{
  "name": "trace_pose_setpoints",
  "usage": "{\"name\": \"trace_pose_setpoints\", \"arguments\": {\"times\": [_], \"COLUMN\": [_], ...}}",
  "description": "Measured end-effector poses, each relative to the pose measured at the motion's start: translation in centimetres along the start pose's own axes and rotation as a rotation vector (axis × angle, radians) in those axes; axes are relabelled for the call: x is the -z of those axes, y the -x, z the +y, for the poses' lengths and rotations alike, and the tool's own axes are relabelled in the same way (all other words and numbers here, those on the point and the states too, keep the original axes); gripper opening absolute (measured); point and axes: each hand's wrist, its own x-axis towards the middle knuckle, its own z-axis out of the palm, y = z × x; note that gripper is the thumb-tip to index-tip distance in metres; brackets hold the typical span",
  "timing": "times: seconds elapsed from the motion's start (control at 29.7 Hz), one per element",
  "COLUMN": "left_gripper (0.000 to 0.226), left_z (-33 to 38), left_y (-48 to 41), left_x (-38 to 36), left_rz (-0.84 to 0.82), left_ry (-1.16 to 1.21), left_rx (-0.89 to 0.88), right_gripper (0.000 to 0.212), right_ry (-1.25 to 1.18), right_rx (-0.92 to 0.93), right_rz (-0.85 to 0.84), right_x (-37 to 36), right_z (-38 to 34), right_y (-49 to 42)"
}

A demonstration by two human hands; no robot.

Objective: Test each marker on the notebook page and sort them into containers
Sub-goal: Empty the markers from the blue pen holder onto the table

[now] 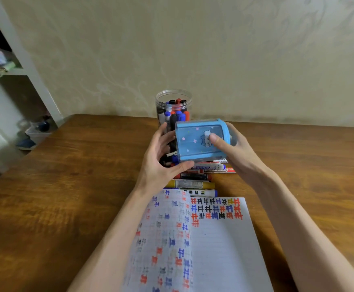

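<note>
The blue container (199, 142) is held tipped on its side just above the table (77, 175), its mouth turned to the person's left, most likely so that the markers inside can slide out onto the wood for testing. The right hand (235, 148) grips the container at its base end, thumb pressed flat on the patterned side and fingers wrapped round behind, wrist bent inward to keep the tilt. The left hand (161, 163) is cupped at the mouth with fingers spread and loosely curved, thumb touching the lower rim; it holds nothing and seems placed to catch or steady the markers that poke out there. A row of loose markers (190, 183) lies on the table between the container and the top edge of the open notebook (220, 239), near at hand for writing. The right page carries 3 short rows of test marks in red, blue and black. Behind the container stands 1 clear jar (173, 102), upright and full of capped markers, probably those already sorted
</note>
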Motion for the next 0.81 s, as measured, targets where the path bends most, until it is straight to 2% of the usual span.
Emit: {"name": "trace_pose_setpoints", "arguments": {"times": [0.2,0.44,0.57,0.71,0.81], "left_gripper": [0.113,0.095,0.088,0.073,0.061], "left_z": [0.2,1.1,0.7,-0.6,-1.6], "left_y": [-0.1,0.5,0.8,1.0,0.8], "left_x": [0.1,-1.6,-2.3,-1.8,-1.7], "left_rz": [0.01,0.022,-0.041,-0.021,0.039], "left_ry": [0.059,0.016,-0.083,-0.242,-0.394], "left_rx": [0.072,-0.053,-0.058,-0.009,-0.045], "right_gripper": [0.087,0.097,0.117,0.098,0.093], "right_ry": [0.146,0.516,0.524,0.453,0.453], "right_rx": [0.019,0.114,0.117,0.06,-0.007], "right_rz": [-0.149,-0.176,0.004,0.262,0.39], "right_x": [2.1,2.8,5.1,7.7,9.0], "right_z": [-0.4,-1.1,-1.0,0.4,2.0], "right_y": [1.1,1.3,2.0,3.0,3.5]}}
